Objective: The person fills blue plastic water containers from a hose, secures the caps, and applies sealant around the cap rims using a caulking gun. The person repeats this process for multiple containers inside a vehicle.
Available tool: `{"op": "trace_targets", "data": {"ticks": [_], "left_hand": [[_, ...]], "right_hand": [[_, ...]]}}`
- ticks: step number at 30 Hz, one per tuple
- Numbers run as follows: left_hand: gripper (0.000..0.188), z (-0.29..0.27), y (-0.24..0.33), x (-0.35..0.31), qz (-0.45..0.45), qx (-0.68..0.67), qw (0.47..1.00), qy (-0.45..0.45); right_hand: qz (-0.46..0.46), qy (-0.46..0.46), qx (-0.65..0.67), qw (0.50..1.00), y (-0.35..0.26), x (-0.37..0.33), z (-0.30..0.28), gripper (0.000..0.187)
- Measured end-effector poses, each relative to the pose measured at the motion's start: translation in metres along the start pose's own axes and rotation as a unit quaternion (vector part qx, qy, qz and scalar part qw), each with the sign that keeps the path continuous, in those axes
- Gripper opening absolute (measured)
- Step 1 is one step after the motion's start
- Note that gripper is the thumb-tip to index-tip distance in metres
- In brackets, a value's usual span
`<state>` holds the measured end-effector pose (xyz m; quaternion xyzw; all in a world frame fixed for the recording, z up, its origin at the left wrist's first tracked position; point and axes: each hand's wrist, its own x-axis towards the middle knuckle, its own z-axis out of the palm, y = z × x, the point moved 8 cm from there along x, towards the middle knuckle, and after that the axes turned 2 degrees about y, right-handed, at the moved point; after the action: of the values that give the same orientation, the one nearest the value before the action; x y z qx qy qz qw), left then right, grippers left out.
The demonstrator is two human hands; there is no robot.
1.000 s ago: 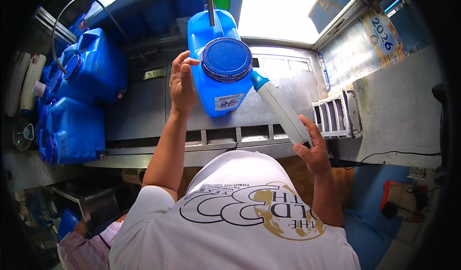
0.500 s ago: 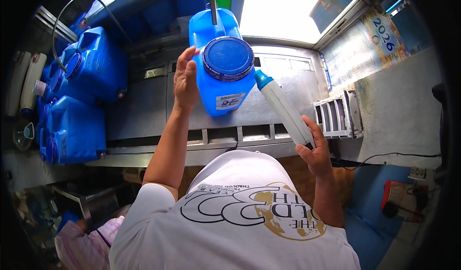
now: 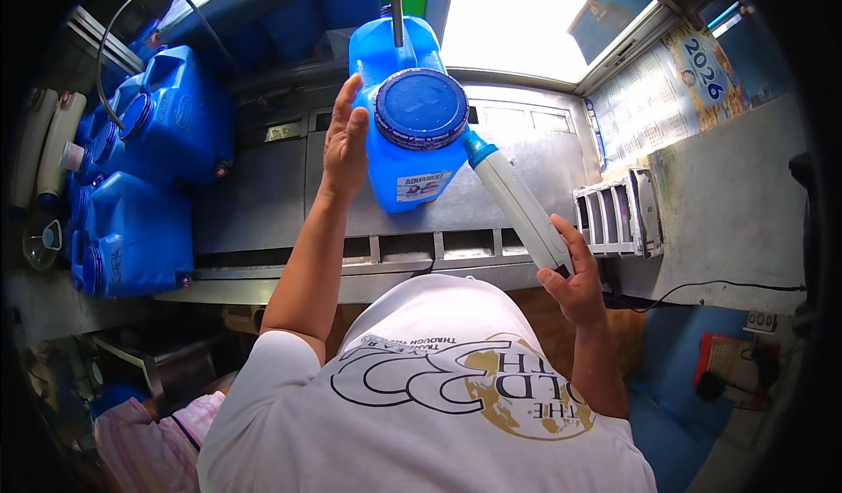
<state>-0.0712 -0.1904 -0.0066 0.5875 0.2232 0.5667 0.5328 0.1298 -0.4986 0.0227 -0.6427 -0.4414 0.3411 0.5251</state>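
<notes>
A blue plastic water jug [image 3: 399, 170] stands upright on the metal counter, with its round dark-blue cap [image 3: 421, 107] turned toward me and a printed band around the cap's rim. At the jug's left side is my left hand [image 3: 344, 146], open with fingers stretched upward; whether it touches the jug I cannot tell. My right hand [image 3: 576, 274] is wrapped around the lower end of a long grey heat gun [image 3: 517, 199]. The tool's teal nozzle points up and left, close to the lower right edge of the cap.
Several blue jugs [image 3: 145, 239] crowd the counter's left end, beside pale tubes [image 3: 57, 151]. A thin metal pipe [image 3: 396, 6] hangs over the middle jug. On the right are a white slatted rack [image 3: 618, 212] and a black cord [image 3: 719, 282]. Pink-striped cloth on a person [image 3: 149, 445] shows lower left.
The view has shifted slightly. My left hand's fingers look straighter and nearer the cap; the heat gun stays at the cap's edge, in my right hand.
</notes>
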Motion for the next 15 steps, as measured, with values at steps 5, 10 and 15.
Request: {"op": "trace_targets", "data": {"ticks": [5,10,15], "left_hand": [[0.054,-0.011,-0.003,0.001,-0.017,0.038,0.999,-0.029],[0.057,-0.005,0.002,0.002,0.027,0.042,0.998,-0.042],[0.061,0.002,-0.003,-0.005,-0.006,-0.007,0.998,-0.057]], "right_hand": [[0.020,-0.054,-0.004,0.998,-0.003,-0.004,0.020,0.073],[0.017,-0.015,-0.070,0.997,-0.016,0.001,-0.001,0.073],[0.026,-0.039,-0.137,0.989,-0.052,0.019,-0.019,0.069]]}}
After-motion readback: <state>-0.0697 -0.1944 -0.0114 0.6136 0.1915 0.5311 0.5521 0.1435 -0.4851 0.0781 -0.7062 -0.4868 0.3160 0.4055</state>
